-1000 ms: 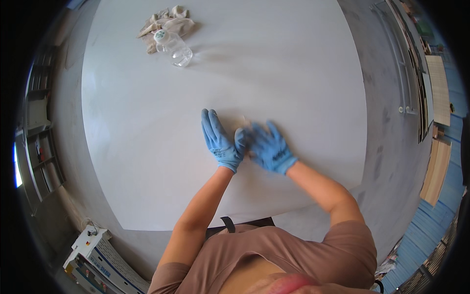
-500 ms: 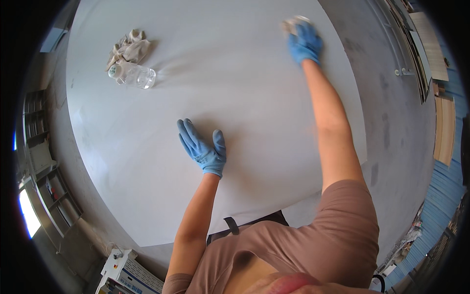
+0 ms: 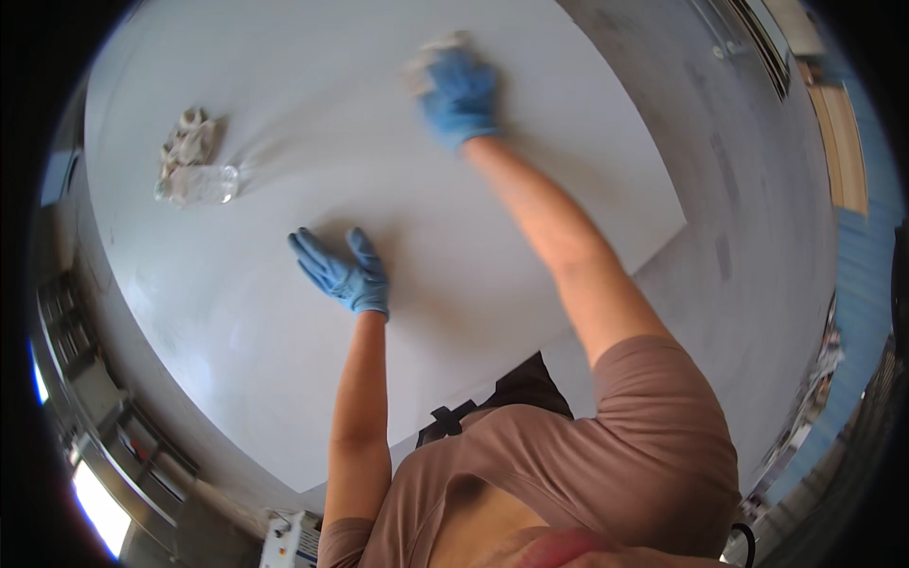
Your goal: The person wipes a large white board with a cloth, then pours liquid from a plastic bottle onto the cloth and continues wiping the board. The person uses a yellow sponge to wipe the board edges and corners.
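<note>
A: Where is the pale cloth (image 3: 423,64)?
B: Top of the frame, just left of the right-hand half, on the pale grey sheet (image 3: 445,275). It shows past the fingertips of the right hand (image 3: 461,95).
A: Which way does it run?
B: The visible strip slants from lower left to upper right; the rest is hidden under the glove, so I can't tell its full long axis.
A: Is the hand gripping it?
B: It's palm down over it, blue-gloved and blurred. I can't tell how far the fingers close.
A: And the left hand (image 3: 343,276)?
B: Left of centre, palm down on the sheet, holding nothing: fingers together toward the upper left, thumb spread away.
A: Anything else there?
B: In the upper left, a clear bottle (image 3: 205,186), long axis almost level in the frame, top end leftward. Standing or lying, I can't tell. A crumpled cloth (image 3: 189,140) shows right above it.
</note>
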The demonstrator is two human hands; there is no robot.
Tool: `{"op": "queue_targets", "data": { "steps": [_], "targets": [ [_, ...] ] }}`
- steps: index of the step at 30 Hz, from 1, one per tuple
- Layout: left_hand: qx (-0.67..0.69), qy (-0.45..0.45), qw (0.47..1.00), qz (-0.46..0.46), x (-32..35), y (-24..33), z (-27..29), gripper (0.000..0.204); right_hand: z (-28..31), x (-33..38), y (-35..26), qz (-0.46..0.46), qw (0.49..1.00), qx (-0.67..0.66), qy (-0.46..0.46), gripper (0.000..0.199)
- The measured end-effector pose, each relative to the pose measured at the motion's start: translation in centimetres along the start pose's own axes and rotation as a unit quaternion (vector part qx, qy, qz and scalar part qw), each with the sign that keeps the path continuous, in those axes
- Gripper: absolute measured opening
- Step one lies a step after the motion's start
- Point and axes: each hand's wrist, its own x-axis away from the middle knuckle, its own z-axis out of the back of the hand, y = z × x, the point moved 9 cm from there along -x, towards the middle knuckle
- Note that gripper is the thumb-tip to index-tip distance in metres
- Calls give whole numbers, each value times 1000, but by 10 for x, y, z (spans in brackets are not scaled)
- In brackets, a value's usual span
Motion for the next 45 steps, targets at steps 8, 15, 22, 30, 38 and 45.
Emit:
{"op": "queue_targets", "data": {
  "steps": [8,15,22,30,38,45],
  "targets": [
    [61,42,997,33,0,-17,1,90,92,121,-111,86,986,-71,-122,31],
    [30,37,999,19,-1,-17,-2,87,295,178,164,-146,965,204,-73,34],
    [-9,35,999,-36,71,-37,48,82,262,217,230,-196,917,314,-150,53],
    [-110,103,962,227,350,-95,213,76,210,204,-36,-14,985,-92,-148,37],
    [-57,76,986,139,371,-46,214,76,272,333,-212,80,936,-209,-272,47],
    [-45,36,975,213,386,-72,205,82,332,300,137,-184,939,190,-221,48]
  ]
}}
